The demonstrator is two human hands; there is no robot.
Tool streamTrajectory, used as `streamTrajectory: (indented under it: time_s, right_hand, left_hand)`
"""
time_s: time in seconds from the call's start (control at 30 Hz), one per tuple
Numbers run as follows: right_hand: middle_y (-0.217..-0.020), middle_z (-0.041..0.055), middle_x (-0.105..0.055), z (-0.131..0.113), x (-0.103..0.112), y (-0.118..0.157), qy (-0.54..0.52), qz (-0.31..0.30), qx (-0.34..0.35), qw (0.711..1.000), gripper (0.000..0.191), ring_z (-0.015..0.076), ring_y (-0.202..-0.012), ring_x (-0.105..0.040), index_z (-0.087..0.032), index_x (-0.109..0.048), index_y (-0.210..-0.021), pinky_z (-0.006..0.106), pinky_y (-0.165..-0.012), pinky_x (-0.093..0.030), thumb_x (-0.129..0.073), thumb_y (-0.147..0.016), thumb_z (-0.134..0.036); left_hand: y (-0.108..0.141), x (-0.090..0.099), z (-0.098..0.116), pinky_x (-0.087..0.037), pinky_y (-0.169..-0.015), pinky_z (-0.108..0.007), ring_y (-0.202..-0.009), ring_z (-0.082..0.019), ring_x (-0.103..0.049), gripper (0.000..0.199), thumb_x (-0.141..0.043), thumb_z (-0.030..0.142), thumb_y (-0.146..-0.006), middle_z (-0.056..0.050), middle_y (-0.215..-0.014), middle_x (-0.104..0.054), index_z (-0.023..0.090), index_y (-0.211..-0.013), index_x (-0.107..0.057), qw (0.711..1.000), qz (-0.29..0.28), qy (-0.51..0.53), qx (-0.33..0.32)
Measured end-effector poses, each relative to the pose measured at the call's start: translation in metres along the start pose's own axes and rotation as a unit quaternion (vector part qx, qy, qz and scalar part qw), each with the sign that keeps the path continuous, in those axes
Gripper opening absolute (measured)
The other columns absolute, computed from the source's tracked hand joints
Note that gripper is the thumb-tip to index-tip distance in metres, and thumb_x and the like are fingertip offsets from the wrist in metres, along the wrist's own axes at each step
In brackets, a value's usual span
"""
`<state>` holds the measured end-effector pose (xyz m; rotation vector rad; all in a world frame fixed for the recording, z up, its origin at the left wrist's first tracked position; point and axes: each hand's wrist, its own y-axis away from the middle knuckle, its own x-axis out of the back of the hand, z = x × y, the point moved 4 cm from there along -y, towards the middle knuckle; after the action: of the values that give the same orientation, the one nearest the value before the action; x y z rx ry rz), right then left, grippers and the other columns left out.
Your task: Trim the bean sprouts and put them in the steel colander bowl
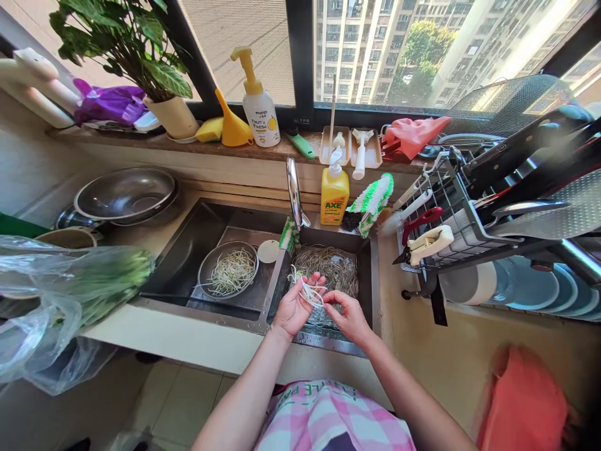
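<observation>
A small bunch of white bean sprouts [310,294] lies across the palm of my left hand [291,312], whose fingers curl up around it over the right sink basin. My right hand [347,314] pinches the right-hand ends of these sprouts between thumb and fingers. Below both hands, the right basin [374,275] holds water and a large mass of more sprouts [328,263]. In the left basin a round metal strainer bowl [201,275] contains a heap of sprouts [233,272]. Next to that bowl sits a small white round dish [268,251].
A faucet [294,188] and a yellow soap bottle [334,195] stand behind the basins. On the right is a dish rack [457,188] with knives and plates. Pans [124,193] and bagged green vegetables [113,275] lie at left. A red item [523,401] is at lower right.
</observation>
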<state>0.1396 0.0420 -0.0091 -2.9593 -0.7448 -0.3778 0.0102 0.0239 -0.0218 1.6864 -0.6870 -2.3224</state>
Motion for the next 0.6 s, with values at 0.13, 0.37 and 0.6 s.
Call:
streamTrajectory:
  time_s: [0.13,0.37,0.6]
  right_hand:
    - [-0.073,0.0012,-0.058,0.0,0.007,0.009,-0.082,-0.028,-0.056,0.995,0.01,0.0121,-0.067,-0.053,-0.017,-0.058,-0.078,0.025,-0.064,-0.044,-0.054,-0.076,-0.026]
    - [-0.068,-0.0012,-0.056,-0.01,0.035,0.012,-0.231,-0.07,-0.14,0.96,0.016,0.0109,-0.063,-0.054,-0.017,-0.056,-0.075,0.025,-0.064,-0.044,-0.06,-0.071,-0.033]
    - [-0.056,-0.0049,-0.051,-0.016,0.038,-0.021,-0.227,-0.051,-0.216,0.948,0.011,0.0069,-0.046,-0.046,-0.017,-0.053,-0.073,0.019,-0.047,-0.039,-0.057,-0.067,-0.025]
  left_hand:
    - [-0.002,0.005,0.007,-0.037,-0.097,-0.043,-0.113,-0.022,-0.049,0.017,-0.044,0.021,-0.084,-0.005,-0.105,-0.063,0.016,-0.083,-0.06,1.0,-0.001,0.02,-0.011]
    - [0.0,0.005,0.011,-0.039,-0.093,-0.041,-0.103,-0.021,-0.056,0.01,-0.05,0.022,-0.081,-0.005,-0.1,-0.064,0.016,-0.085,-0.057,0.997,0.001,-0.069,-0.023]
    - [0.011,-0.004,-0.015,-0.045,-0.08,-0.035,-0.089,-0.021,-0.061,0.022,-0.058,0.031,-0.075,-0.009,-0.092,-0.065,0.016,-0.09,-0.053,0.952,-0.047,-0.29,0.081]
